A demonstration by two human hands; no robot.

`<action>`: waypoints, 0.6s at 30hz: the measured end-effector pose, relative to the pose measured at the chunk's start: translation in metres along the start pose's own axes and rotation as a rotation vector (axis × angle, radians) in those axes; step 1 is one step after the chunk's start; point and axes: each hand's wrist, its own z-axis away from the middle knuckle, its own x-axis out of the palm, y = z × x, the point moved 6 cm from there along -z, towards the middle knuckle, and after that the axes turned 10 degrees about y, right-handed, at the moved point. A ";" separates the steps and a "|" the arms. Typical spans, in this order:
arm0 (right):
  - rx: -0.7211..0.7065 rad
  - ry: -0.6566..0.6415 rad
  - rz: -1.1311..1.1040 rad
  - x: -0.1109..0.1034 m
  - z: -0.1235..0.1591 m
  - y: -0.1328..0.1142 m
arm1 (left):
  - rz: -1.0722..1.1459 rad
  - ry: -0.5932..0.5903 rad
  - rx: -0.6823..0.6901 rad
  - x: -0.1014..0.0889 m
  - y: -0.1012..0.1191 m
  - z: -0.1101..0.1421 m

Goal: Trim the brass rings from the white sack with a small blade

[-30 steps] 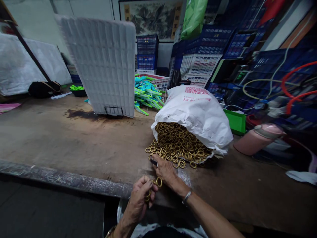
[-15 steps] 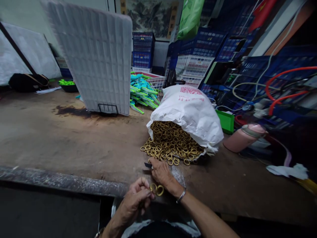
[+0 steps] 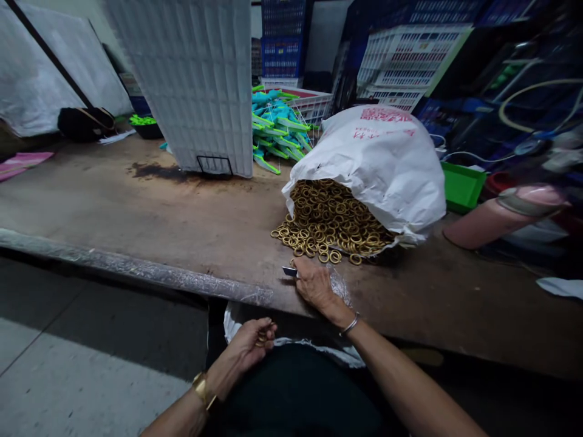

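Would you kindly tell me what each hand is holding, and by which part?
The left hand is curled around brass-coloured rings; the exact hold is unclear. The right hand grips a flat dark tool by one end.

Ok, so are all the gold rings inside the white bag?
No, several gold rings lie on the table, just outside the open mouth of the white bag.

Brassy metal rings, crinkled plastic-looking sack, matt tabletop
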 end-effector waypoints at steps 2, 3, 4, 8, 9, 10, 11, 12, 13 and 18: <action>-0.010 0.015 -0.014 0.001 0.001 0.000 | 0.042 0.056 0.058 0.004 -0.001 -0.010; -0.014 0.019 -0.021 0.001 0.001 0.001 | 0.053 0.078 0.086 0.005 -0.001 -0.012; -0.015 0.023 -0.027 0.002 0.002 0.001 | 0.056 0.096 0.111 0.007 -0.001 -0.014; -0.012 0.054 -0.034 0.000 0.003 0.001 | 0.014 0.137 0.193 0.009 0.000 -0.009; -0.015 0.065 -0.031 -0.001 0.003 0.001 | 0.001 0.143 0.217 0.008 0.002 -0.006; -0.017 0.076 -0.028 -0.003 0.003 0.000 | -0.009 0.148 0.240 0.007 0.004 -0.002; -0.019 0.088 -0.027 -0.004 0.003 0.000 | -0.034 0.143 0.262 0.006 0.006 0.003; -0.020 0.099 -0.030 -0.005 0.003 0.000 | -0.065 0.132 0.279 0.006 0.009 0.008; -0.018 0.108 -0.044 -0.006 0.004 0.000 | -0.111 0.111 0.296 0.007 0.012 0.015; 0.058 0.195 -0.075 -0.008 0.012 0.005 | -0.714 -0.291 0.478 0.045 0.041 0.068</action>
